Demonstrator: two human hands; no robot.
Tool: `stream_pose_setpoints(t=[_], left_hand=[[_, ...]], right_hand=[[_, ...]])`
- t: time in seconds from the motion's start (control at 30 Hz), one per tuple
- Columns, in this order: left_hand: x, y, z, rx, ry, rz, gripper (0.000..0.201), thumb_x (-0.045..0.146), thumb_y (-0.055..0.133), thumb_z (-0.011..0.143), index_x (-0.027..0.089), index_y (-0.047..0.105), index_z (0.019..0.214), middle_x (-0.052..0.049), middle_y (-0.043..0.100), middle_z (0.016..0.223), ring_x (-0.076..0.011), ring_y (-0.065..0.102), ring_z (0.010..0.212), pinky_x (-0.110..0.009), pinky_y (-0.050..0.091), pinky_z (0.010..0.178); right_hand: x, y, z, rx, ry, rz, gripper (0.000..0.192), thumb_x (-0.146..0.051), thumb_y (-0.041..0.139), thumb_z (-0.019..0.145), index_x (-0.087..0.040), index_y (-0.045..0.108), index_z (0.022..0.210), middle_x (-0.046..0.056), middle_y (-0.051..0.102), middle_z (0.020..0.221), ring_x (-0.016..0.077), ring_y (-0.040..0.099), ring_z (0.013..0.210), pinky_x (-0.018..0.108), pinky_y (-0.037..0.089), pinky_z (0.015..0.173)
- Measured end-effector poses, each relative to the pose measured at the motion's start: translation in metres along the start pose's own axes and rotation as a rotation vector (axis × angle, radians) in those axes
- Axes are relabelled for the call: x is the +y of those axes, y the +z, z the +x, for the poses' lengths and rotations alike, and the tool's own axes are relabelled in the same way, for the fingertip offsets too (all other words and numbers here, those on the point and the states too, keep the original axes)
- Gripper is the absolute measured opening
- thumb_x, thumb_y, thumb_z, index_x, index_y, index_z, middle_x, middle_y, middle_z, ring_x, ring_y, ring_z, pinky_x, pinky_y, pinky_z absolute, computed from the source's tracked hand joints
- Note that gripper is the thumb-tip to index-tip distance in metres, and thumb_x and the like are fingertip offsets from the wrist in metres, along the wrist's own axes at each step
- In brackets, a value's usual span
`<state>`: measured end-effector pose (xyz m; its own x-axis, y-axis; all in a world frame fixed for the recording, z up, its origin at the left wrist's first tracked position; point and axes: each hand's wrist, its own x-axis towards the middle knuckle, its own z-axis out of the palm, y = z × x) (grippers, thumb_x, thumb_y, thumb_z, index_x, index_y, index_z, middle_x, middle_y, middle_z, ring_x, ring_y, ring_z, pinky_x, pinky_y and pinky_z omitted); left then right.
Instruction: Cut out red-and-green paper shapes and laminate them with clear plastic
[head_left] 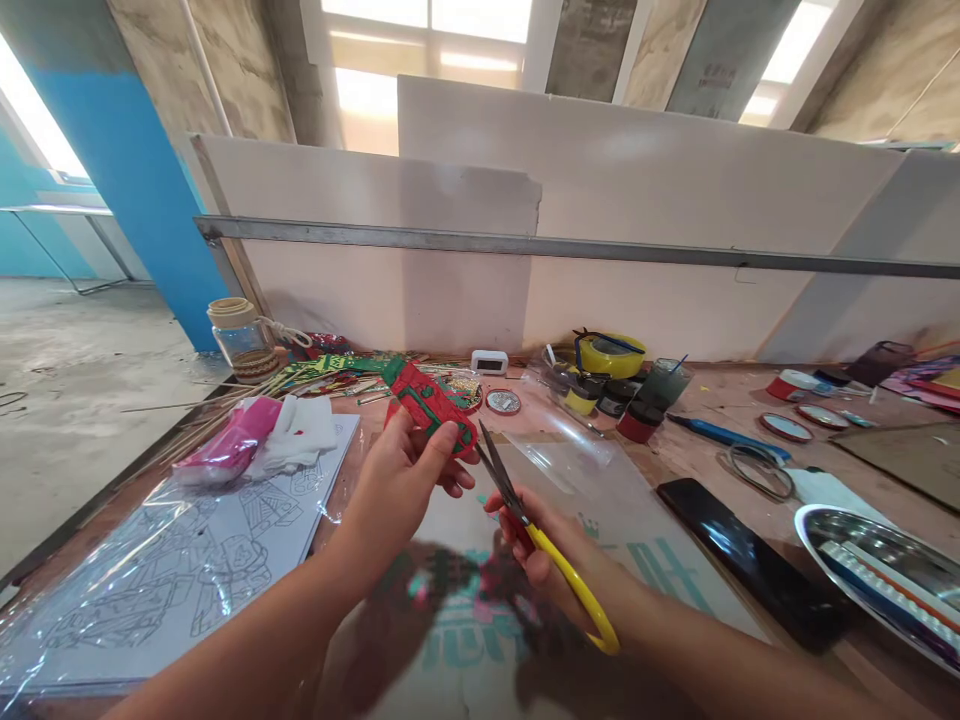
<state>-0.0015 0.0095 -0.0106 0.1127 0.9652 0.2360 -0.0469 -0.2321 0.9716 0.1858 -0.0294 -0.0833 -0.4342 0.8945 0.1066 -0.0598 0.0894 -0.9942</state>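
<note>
My left hand (409,465) pinches a red and green painted cutout (433,408), held up over the middle of the table. A pair of scissors (517,500) with yellow handles is in my right hand (540,545), its blades pointing up and left. The blade tips come close to the right end of the cutout; whether they touch it I cannot tell. Beneath both hands lies a plastic-covered sheet (645,580) with teal lettering, partly in shadow.
Plastic-covered line drawings (217,570) lie left, with a pink packet (229,440) on top. Behind are a jar (244,345), thin sticks, a small white clock (489,362), paint pots (581,395) and yellow tape (611,352). A black phone (750,560) and metal bowl (814,525) are right.
</note>
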Motion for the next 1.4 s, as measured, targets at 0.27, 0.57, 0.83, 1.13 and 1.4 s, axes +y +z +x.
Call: stream_pose_setpoints(t=[0.27,0.57,0.83,1.13,1.4], left_hand=[[-0.006,0.001,-0.003,-0.088,-0.018,0.247,0.033,0.045,0.057,0.09,0.015,0.063,0.078,-0.003,0.069,0.067,-0.0137,0.064,0.057,-0.025,0.052,0.053],[-0.005,-0.001,-0.003,-0.133,0.001,0.324,0.034,0.045,0.055,0.091,0.017,0.065,0.076,-0.003,0.072,0.068,-0.0144,0.064,0.058,-0.025,0.051,0.054],[-0.004,-0.003,-0.003,-0.146,0.015,0.412,0.041,0.047,0.051,0.092,0.017,0.065,0.068,-0.004,0.069,0.062,-0.015,0.062,0.057,-0.026,0.049,0.055],[0.001,-0.008,-0.002,-0.174,0.019,0.474,0.046,0.048,0.047,0.093,0.017,0.062,0.062,-0.003,0.064,0.057,-0.0146,0.059,0.056,-0.027,0.046,0.057],[0.002,-0.005,-0.003,-0.184,0.052,0.466,0.046,0.047,0.046,0.095,0.017,0.061,0.063,-0.003,0.063,0.058,-0.014,0.058,0.056,-0.026,0.045,0.055]], right_hand=[[0.002,0.0,0.0,0.039,-0.046,-0.001,0.063,-0.079,0.061,0.077,-0.025,0.057,0.11,-0.001,0.044,0.082,0.0141,0.041,0.067,0.027,0.043,0.061],[-0.004,-0.003,0.0,0.093,-0.011,-0.021,0.073,-0.087,0.06,0.066,-0.023,0.057,0.1,-0.002,0.044,0.079,0.0122,0.036,0.063,0.023,0.032,0.055],[-0.006,-0.005,0.001,0.12,0.023,-0.056,0.071,-0.086,0.062,0.067,-0.022,0.058,0.096,-0.002,0.047,0.076,0.0116,0.037,0.06,0.022,0.029,0.05],[-0.01,-0.005,0.0,0.11,0.031,-0.056,0.071,-0.085,0.063,0.066,-0.021,0.06,0.095,-0.002,0.047,0.075,0.0124,0.038,0.061,0.023,0.032,0.052],[-0.024,0.002,0.0,0.146,0.072,-0.033,0.076,-0.088,0.067,0.058,-0.02,0.058,0.091,-0.002,0.045,0.074,0.0125,0.036,0.061,0.023,0.029,0.047]])
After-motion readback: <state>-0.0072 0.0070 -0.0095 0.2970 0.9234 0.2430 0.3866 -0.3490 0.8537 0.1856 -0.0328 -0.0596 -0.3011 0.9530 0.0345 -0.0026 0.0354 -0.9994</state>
